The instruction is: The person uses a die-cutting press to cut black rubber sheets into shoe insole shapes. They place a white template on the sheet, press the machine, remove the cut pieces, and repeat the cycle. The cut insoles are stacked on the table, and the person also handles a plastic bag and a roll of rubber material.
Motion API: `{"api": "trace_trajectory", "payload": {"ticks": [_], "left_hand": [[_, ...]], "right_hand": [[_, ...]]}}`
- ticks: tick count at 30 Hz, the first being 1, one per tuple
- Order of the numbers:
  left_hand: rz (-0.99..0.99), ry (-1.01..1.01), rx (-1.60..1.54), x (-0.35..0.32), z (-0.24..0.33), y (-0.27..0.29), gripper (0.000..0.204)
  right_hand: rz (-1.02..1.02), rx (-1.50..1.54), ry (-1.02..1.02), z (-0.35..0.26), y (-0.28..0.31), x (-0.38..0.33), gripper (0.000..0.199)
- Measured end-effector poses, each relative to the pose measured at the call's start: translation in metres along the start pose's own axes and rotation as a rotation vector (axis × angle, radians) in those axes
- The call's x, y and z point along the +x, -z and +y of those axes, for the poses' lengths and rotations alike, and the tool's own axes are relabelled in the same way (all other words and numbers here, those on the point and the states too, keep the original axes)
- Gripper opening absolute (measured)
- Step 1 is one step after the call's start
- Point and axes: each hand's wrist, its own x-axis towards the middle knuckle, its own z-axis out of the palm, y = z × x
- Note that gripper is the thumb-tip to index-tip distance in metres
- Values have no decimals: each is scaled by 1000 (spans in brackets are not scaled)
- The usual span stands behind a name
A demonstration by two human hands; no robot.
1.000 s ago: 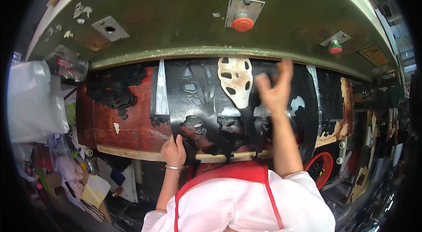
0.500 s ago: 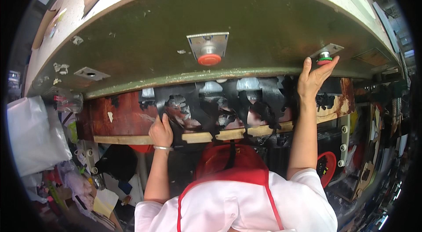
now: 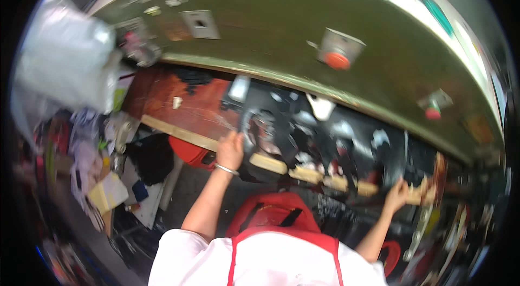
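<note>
Both hands sit on the front edge of the workbench: left hand (image 3: pixel 230 149), w/ a thin bangle (image 3: pixel 226 169) at the wrist, has fingers curled over the pale wooden edge strip (image 3: pixel 181 134), touching the black sheet material (image 3: pixel 303 140) just beyond it; whether fingers actually pinch the sheet, cannot tell (motion blur). Right hand (image 3: pixel 397 195) closed on the same strip further right, near its far end, fingers wrapped over the wood. Black sheet lies flat on the bench, spread between the two hands, w/ cut-out holes and pale scraps on top. Bench surface (image 3: pixel 187 102) reddish-brown, worn, bare at left. Above it a big olive-green machine head (image 3: pixel 281 31) overhangs, curved by the lens; red push-button (image 3: pixel 337 60) on a grey plate at centre, a second smaller red button (image 3: pixel 432 113) to the right. Clear plastic bag (image 3: pixel 65 64) hangs upper left. Cluttered paper and scraps (image 3: pixel 92 177) pile low at left, beside the bench. Left arm nearly straight, reaching up-fwd; right arm bent, angled out to the right. Red apron (image 3: pixel 281 221) over white top at bottom of view.
</note>
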Motion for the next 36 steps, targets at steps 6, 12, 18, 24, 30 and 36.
{"api": "trace_trajectory", "payload": {"ticks": [6, 12, 18, 24, 30, 36], "left_hand": [[-35, -145, -179, -69, -7, 24, 25], [-365, 355, -246, -86, -16, 61, 31], [100, -255, -294, -100, 0, 71, 37], [-256, -533, -89, -109, 2, 59, 51], [-288, -527, 80, -114, -1, 80, 46], [-415, -434, 164, -95, 48, 115, 42]], "right_hand": [[346, -55, 222, -52, 40, -17, 36], [-388, 419, 561, -196, -60, -65, 63], [-295, 57, 771, -230, -66, -193, 98], [-566, 398, 364, -222, -20, -197, 91], [-691, 1197, -286, -201, 46, -143, 60], [-321, 886, -85, -168, 79, -135, 60]]}}
